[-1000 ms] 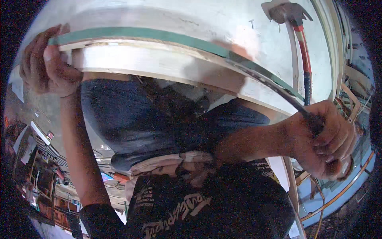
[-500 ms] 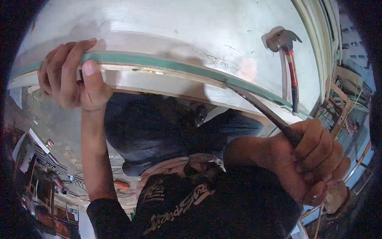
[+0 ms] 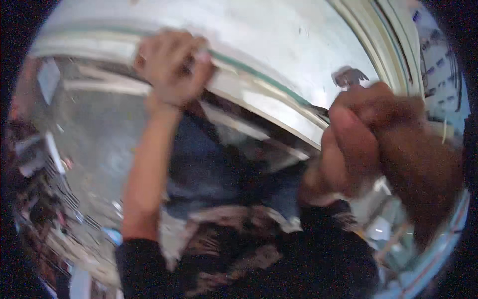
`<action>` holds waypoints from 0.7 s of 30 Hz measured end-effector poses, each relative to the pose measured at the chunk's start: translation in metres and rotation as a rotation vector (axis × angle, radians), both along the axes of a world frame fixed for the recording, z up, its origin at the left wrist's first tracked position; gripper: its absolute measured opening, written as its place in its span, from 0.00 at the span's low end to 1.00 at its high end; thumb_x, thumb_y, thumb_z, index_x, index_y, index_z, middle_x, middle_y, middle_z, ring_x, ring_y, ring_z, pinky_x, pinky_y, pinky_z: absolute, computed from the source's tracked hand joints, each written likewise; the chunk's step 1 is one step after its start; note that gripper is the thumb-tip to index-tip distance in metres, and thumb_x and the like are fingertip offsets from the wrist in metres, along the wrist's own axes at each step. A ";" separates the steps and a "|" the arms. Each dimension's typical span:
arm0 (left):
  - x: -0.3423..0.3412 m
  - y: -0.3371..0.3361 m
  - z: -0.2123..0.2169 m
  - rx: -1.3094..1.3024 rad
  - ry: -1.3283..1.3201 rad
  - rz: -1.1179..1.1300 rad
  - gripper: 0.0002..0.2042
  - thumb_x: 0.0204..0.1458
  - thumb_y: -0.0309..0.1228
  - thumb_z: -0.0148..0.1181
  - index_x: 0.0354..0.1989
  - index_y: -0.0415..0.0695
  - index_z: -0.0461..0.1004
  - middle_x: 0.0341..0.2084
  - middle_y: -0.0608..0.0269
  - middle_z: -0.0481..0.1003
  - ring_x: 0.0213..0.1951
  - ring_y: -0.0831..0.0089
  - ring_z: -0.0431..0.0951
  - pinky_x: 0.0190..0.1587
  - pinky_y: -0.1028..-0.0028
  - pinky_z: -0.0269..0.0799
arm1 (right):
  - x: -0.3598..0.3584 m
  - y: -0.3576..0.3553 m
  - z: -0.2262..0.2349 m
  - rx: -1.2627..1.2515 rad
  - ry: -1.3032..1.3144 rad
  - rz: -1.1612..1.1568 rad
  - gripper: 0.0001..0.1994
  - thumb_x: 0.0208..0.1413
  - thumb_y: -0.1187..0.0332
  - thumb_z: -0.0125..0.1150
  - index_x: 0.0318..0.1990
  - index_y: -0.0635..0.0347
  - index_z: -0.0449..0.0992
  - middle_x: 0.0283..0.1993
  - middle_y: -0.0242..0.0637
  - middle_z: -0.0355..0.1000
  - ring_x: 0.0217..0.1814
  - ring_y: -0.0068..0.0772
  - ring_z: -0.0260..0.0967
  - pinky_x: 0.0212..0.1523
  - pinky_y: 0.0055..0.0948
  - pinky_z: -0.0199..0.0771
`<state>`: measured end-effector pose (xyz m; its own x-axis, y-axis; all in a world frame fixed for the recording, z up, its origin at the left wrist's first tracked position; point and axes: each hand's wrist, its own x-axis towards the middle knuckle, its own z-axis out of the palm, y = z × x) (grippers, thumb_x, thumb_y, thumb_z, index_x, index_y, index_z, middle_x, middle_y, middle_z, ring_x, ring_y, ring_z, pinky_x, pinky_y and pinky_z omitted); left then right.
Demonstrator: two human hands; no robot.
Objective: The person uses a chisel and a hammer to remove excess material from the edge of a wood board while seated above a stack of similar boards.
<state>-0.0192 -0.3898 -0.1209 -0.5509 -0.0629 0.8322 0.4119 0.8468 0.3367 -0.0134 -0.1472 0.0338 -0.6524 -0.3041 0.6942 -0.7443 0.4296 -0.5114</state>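
Blurred by motion, my left hand [image 3: 174, 65] is wrapped over the near edge of a large white board [image 3: 269, 35] with a green strip [image 3: 279, 87] along that edge. Its thumb lies on the edge and its fingers are bent. To the right, my right hand [image 3: 356, 119] is closed in a fist around a dark metal blade-like tool [image 3: 319, 110]. Only a short tip of this tool shows, pointing left at the green strip; whether it touches is too blurred to tell. Just behind the fist lies a claw hammer [image 3: 350, 76], its handle hidden by my hand.
Pale strips or panel edges [image 3: 393, 40] run along the board's right side. Below the board are my dark-trousered legs [image 3: 199, 159] and a grey floor [image 3: 104, 144]. Blurred tools and clutter [image 3: 64, 199] lie at the left, with more items [image 3: 393, 219] at the lower right.
My left hand now appears farther right and higher. My right hand has risen toward the hammer, covering its handle and most of the blade. The whole view has shifted and blurred.
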 end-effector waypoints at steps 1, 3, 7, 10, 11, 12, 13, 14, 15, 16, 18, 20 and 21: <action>0.001 0.003 -0.002 -0.005 -0.029 0.052 0.08 0.52 0.43 0.65 0.35 0.57 0.86 0.34 0.70 0.81 0.44 0.66 0.78 0.57 0.62 0.60 | -0.007 -0.009 -0.004 0.106 0.176 -0.166 0.14 0.53 0.76 0.63 0.46 0.61 0.68 0.25 0.39 0.66 0.25 0.31 0.68 0.33 0.26 0.65; 0.007 0.002 -0.014 0.016 -0.102 0.073 0.10 0.54 0.44 0.65 0.37 0.56 0.85 0.37 0.66 0.82 0.48 0.61 0.78 0.61 0.57 0.60 | -0.011 -0.011 0.000 0.001 0.006 -0.330 0.09 0.52 0.74 0.63 0.39 0.63 0.71 0.24 0.38 0.65 0.24 0.31 0.64 0.32 0.25 0.63; 0.003 -0.002 -0.033 0.012 -0.095 0.129 0.09 0.52 0.47 0.66 0.35 0.59 0.85 0.35 0.73 0.80 0.47 0.67 0.77 0.60 0.61 0.59 | -0.015 0.023 0.045 -0.739 -0.422 0.244 0.06 0.45 0.71 0.61 0.23 0.57 0.69 0.18 0.34 0.58 0.18 0.27 0.52 0.22 0.26 0.54; -0.006 -0.003 -0.034 0.072 -0.005 0.136 0.07 0.52 0.44 0.65 0.32 0.60 0.85 0.34 0.78 0.80 0.45 0.73 0.78 0.64 0.63 0.53 | -0.008 0.044 0.067 -0.967 -0.465 0.389 0.07 0.49 0.67 0.60 0.27 0.56 0.67 0.20 0.35 0.58 0.17 0.28 0.51 0.18 0.29 0.51; -0.007 -0.003 -0.033 0.067 0.052 0.106 0.07 0.52 0.44 0.65 0.32 0.60 0.85 0.34 0.78 0.80 0.45 0.73 0.77 0.64 0.63 0.53 | -0.006 0.046 0.067 -0.854 -0.461 0.391 0.07 0.49 0.68 0.60 0.28 0.57 0.67 0.20 0.35 0.59 0.16 0.28 0.51 0.18 0.30 0.52; -0.009 -0.003 -0.032 0.066 0.055 0.097 0.07 0.52 0.44 0.64 0.32 0.60 0.85 0.34 0.78 0.80 0.45 0.73 0.77 0.64 0.63 0.53 | -0.004 0.045 0.063 -0.823 -0.428 0.377 0.07 0.49 0.69 0.61 0.28 0.58 0.67 0.20 0.36 0.59 0.16 0.28 0.51 0.18 0.30 0.52; -0.010 -0.003 -0.031 0.065 0.062 0.087 0.07 0.52 0.44 0.64 0.32 0.60 0.85 0.34 0.79 0.80 0.45 0.74 0.77 0.64 0.64 0.54 | -0.002 0.043 0.056 -0.775 -0.441 0.308 0.07 0.49 0.70 0.61 0.29 0.58 0.67 0.20 0.37 0.59 0.15 0.29 0.51 0.18 0.31 0.53; -0.011 -0.003 -0.031 0.059 0.072 0.090 0.07 0.52 0.44 0.64 0.32 0.60 0.84 0.34 0.79 0.80 0.45 0.74 0.77 0.63 0.64 0.54 | 0.000 0.040 0.049 -0.778 -0.408 0.327 0.08 0.49 0.73 0.61 0.31 0.59 0.66 0.20 0.38 0.59 0.15 0.30 0.52 0.17 0.31 0.56; -0.010 -0.003 -0.032 0.056 0.072 0.089 0.07 0.52 0.45 0.64 0.32 0.60 0.84 0.33 0.79 0.80 0.45 0.74 0.77 0.63 0.64 0.54 | 0.004 0.037 0.043 -0.787 -0.399 0.298 0.08 0.49 0.74 0.61 0.32 0.60 0.65 0.20 0.38 0.59 0.15 0.30 0.53 0.16 0.30 0.56; -0.009 -0.003 -0.033 0.047 0.075 0.078 0.07 0.53 0.45 0.64 0.32 0.60 0.84 0.33 0.79 0.79 0.44 0.74 0.77 0.63 0.64 0.54 | 0.006 0.033 0.037 -0.809 -0.405 0.301 0.09 0.49 0.75 0.61 0.33 0.60 0.65 0.20 0.38 0.59 0.15 0.31 0.54 0.16 0.30 0.57; -0.008 -0.003 -0.034 0.039 0.068 0.107 0.07 0.53 0.45 0.64 0.32 0.60 0.84 0.33 0.78 0.79 0.44 0.74 0.77 0.63 0.64 0.54 | 0.008 0.025 0.031 -0.836 -0.416 0.327 0.09 0.49 0.77 0.60 0.34 0.61 0.65 0.21 0.39 0.59 0.15 0.31 0.55 0.15 0.29 0.57; -0.008 -0.004 -0.036 0.037 0.075 0.105 0.07 0.53 0.45 0.64 0.33 0.61 0.84 0.33 0.78 0.79 0.44 0.74 0.77 0.63 0.64 0.55 | 0.008 0.016 0.030 -0.839 -0.404 0.289 0.08 0.48 0.77 0.59 0.33 0.60 0.65 0.21 0.38 0.58 0.16 0.30 0.53 0.18 0.29 0.56; -0.009 -0.004 -0.036 0.039 0.082 0.093 0.07 0.52 0.45 0.64 0.33 0.61 0.84 0.33 0.78 0.79 0.44 0.73 0.77 0.63 0.64 0.55 | 0.005 0.011 0.029 -0.825 -0.389 0.211 0.07 0.47 0.77 0.58 0.31 0.60 0.65 0.21 0.36 0.57 0.17 0.29 0.52 0.20 0.29 0.54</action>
<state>-0.0284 -0.3937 -0.1565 -0.4716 -0.1433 0.8701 0.3598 0.8696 0.3382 -0.0080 -0.1364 0.0633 -0.8718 0.0490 0.4874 -0.4778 -0.3045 -0.8240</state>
